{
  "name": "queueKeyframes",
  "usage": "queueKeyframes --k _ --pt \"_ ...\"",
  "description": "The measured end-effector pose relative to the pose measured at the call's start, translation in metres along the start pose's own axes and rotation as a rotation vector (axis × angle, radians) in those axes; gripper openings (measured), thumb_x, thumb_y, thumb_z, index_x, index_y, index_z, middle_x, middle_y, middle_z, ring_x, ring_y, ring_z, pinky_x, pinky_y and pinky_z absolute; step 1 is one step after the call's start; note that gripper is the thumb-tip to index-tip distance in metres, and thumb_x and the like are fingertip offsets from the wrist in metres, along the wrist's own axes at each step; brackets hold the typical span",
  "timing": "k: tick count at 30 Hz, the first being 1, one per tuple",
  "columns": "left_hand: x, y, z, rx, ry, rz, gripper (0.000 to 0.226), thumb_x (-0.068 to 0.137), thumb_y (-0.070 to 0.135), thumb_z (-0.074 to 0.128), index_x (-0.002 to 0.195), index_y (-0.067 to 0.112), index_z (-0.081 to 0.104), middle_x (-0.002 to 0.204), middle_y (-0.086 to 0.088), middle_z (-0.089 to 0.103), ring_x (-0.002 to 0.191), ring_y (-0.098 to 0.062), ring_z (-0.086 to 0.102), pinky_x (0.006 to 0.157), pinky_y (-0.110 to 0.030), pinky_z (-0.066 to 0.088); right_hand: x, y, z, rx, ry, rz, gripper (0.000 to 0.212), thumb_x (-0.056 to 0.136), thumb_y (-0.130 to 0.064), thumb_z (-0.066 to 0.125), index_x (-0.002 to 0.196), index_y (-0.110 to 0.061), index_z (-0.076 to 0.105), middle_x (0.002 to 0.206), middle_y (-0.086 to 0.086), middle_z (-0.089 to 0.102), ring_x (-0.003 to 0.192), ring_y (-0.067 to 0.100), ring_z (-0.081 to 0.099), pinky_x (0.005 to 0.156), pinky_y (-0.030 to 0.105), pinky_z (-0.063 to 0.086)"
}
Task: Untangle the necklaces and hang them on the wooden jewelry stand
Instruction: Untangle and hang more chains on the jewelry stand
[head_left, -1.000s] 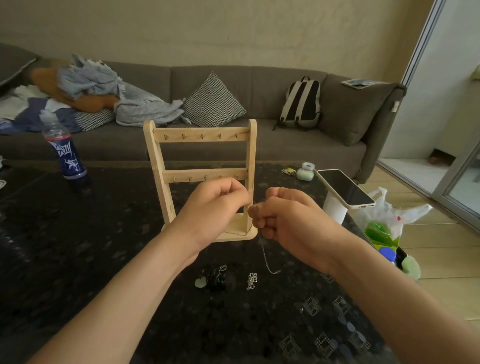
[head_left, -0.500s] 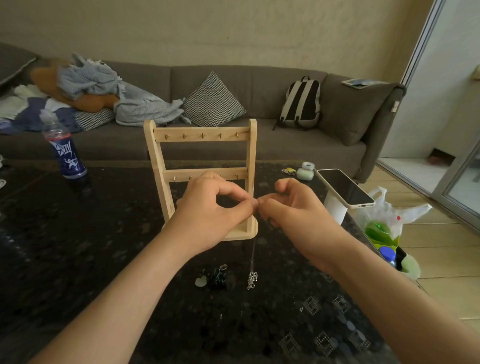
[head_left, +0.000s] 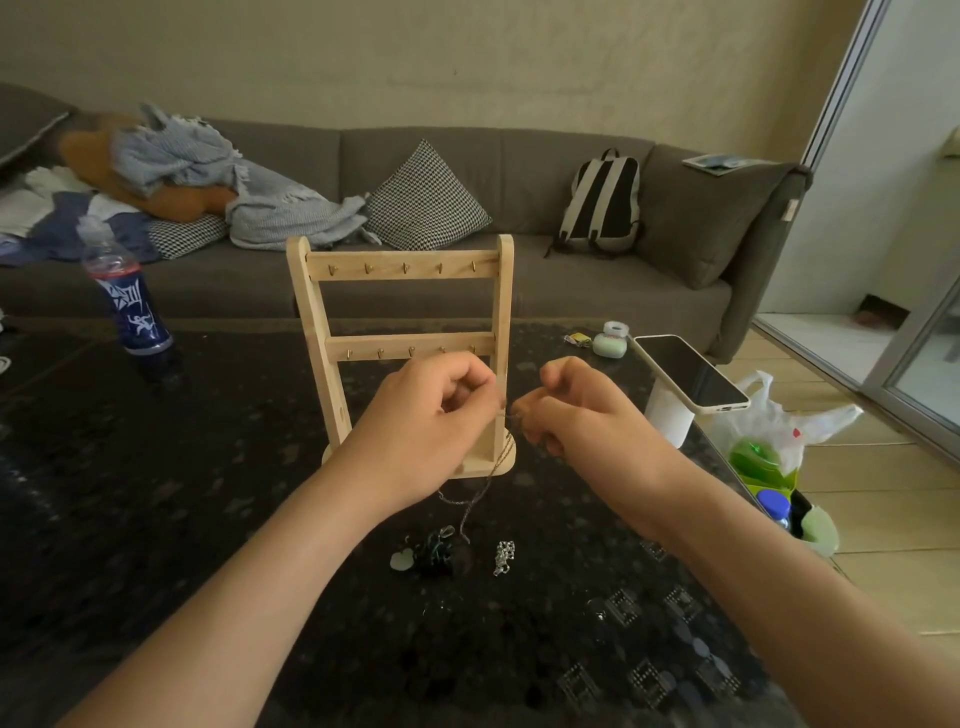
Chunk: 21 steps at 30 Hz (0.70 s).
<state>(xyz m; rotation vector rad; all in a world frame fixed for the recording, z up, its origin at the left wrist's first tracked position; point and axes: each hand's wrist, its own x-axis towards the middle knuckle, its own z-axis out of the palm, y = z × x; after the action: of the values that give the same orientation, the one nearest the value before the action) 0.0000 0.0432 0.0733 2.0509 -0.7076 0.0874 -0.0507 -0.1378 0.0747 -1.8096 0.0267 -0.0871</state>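
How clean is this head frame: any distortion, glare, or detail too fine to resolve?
Head view: wide-angle bowing bends the door frame; daylight from the right leaves the dark table dim; the thin chain between the left hand and right hand barely resolves.

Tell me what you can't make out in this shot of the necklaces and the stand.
Head view only:
- Thin chain: its held ends are hidden inside the left hand and right hand.
- Wooden stand: the base is partly covered by the left hand.
- Dark necklace clump: too small to count strands.
- Bottle label: blurred.
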Motion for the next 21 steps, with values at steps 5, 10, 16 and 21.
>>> queueKeyframes --k 5,10,16,21 --pt "-0.0029 0.0009 0.0010 0.087 -0.018 0.045 0.007 0.097 0.034 0.076 0.099 0.035 0.082 0.063 0.028 0.061 0.069 0.000 0.059 0.067 -0.024 0.048 -0.0011 0.0013 -0.0030 -0.048 0.009 -0.008 0.021 0.098 -0.012 0.064 0.108 -0.021 0.048 0.109 0.024 0.070 0.079 0.024 0.050 0.073 0.041 0.044" --pt "-0.0027 0.0009 -0.0010 0.082 0.003 0.068 0.006 0.094 0.034 0.078 0.100 0.037 0.080 0.056 0.023 0.056 0.061 0.001 0.054 0.068 -0.031 0.053 -0.0014 0.0014 -0.0037 -0.114 0.037 -0.044 0.025 0.099 -0.011 0.066 0.109 -0.023 0.046 0.103 0.009 0.079 0.066 0.011 0.058 0.061 0.025 0.049" --pt "-0.0018 0.0007 0.0016 0.019 -0.052 -0.030 0.006 0.096 0.024 0.073 0.093 0.030 0.073 0.080 0.009 0.070 0.077 -0.009 0.067 0.077 -0.032 0.061 -0.0029 0.0000 -0.0021 -0.127 0.051 -0.034 0.025 0.099 -0.007 0.065 0.109 -0.019 0.046 0.102 0.012 0.078 0.048 -0.001 0.048 0.047 0.015 0.041" --pt "-0.0001 0.0005 0.0035 -0.061 -0.102 -0.122 0.013 0.102 0.029 0.065 0.095 0.027 0.075 0.082 0.011 0.069 0.076 -0.003 0.065 0.072 -0.028 0.050 -0.0031 -0.0008 -0.0030 -0.117 0.030 -0.040 0.025 0.100 -0.008 0.065 0.109 -0.019 0.045 0.098 0.003 0.080 0.060 0.007 0.054 0.054 0.020 0.046"
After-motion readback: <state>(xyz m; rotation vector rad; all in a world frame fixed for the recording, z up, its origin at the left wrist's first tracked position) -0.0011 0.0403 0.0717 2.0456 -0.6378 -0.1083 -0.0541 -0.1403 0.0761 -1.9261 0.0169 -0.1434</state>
